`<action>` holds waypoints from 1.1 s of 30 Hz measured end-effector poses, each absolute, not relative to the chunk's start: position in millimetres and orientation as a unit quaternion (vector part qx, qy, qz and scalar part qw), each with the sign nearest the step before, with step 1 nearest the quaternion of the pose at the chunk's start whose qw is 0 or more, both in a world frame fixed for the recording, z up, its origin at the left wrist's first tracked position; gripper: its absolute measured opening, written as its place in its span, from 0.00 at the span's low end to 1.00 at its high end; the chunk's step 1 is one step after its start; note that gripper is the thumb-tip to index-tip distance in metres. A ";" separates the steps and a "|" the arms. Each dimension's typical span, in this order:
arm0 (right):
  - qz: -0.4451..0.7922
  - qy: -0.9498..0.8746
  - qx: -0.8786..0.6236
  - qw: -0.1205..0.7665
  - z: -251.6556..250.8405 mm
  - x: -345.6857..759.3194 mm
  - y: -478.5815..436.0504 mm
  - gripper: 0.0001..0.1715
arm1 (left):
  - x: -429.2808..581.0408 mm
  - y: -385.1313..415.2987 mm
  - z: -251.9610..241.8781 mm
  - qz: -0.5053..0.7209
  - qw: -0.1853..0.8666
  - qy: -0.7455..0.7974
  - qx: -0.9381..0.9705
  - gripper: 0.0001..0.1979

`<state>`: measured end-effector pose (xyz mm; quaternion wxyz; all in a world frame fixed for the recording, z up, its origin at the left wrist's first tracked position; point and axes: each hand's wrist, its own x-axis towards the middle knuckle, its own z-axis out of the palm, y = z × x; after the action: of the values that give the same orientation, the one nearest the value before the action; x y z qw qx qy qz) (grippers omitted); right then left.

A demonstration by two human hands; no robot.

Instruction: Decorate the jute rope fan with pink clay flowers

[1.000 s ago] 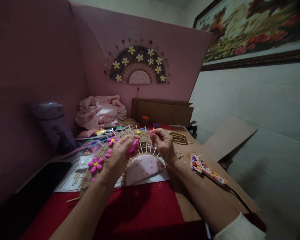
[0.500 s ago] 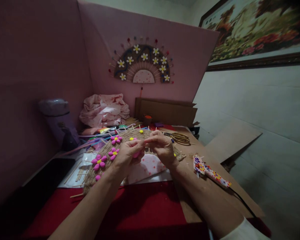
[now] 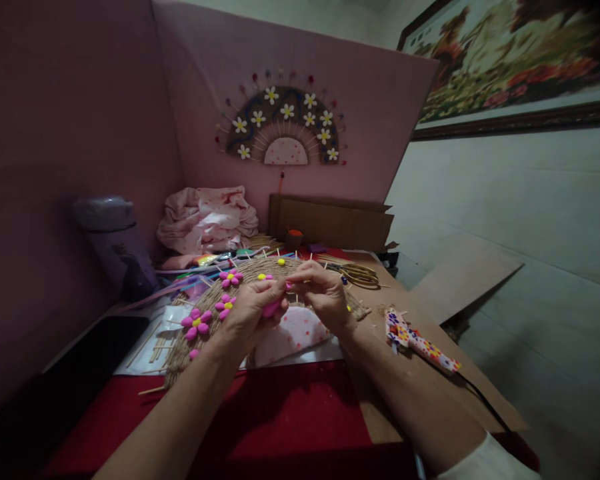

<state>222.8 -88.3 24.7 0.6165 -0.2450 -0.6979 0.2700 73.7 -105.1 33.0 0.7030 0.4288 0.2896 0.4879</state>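
Both hands meet in the middle, above a twine-wrapped fan shape (image 3: 179, 357) lying on the table. My left hand (image 3: 250, 313) is closed around a lump of pink clay (image 3: 271, 309), which shows below its thumb. Between the fingertips of the two hands is a small pink clay piece (image 3: 288, 287), pinched by my right hand (image 3: 325, 297). Pink clay flowers (image 3: 197, 323) with yellow centres sit on the twine, and one yellow dot (image 3: 281, 262) stands alone near the top. Under my hands lies a pale half-disc with red dots (image 3: 297, 333), partly covered.
A flower-patterned glue gun (image 3: 423, 343) with a cord lies on the brown board at right, near scissors (image 3: 357, 275). At left are a dark flat panel (image 3: 97, 347) and a purple bottle (image 3: 115, 247). Crumpled pink cloth (image 3: 207, 220) and cardboard (image 3: 330, 223) stand behind. A decorated fan (image 3: 286, 127) hangs above.
My fingertips have shifted slightly, so the small pink clay piece between them now shows more clearly. The view has moved a little; the fan and flowers stay in place.
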 end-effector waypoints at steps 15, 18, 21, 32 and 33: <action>0.180 -0.711 -0.290 0.615 25.3 222.9 -92.1 0.05 | 74.6 -107.3 38.8 0.524 0.707 0.248 0.405 0.11; 0.165 -0.730 -0.309 0.587 25.6 222.0 -94.1 0.05 | 75.0 -107.0 39.8 0.534 0.699 0.247 0.406 0.10; 0.163 -0.749 -0.306 0.564 26.1 219.5 -96.7 0.05 | 76.4 -106.7 37.7 0.541 0.683 0.265 0.412 0.11; 0.268 -0.747 -0.300 0.529 22.0 219.0 -93.8 0.12 | 78.4 -108.8 33.3 0.549 0.604 0.307 0.490 0.18; 0.291 -0.741 -0.300 0.525 21.4 218.2 -93.7 0.12 | 78.4 -108.4 32.9 0.549 0.602 0.306 0.492 0.18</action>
<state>218.2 -93.7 21.4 0.5255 -0.2997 -0.7413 0.2907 78.4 -108.4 32.9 0.6019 0.4923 0.3064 0.5490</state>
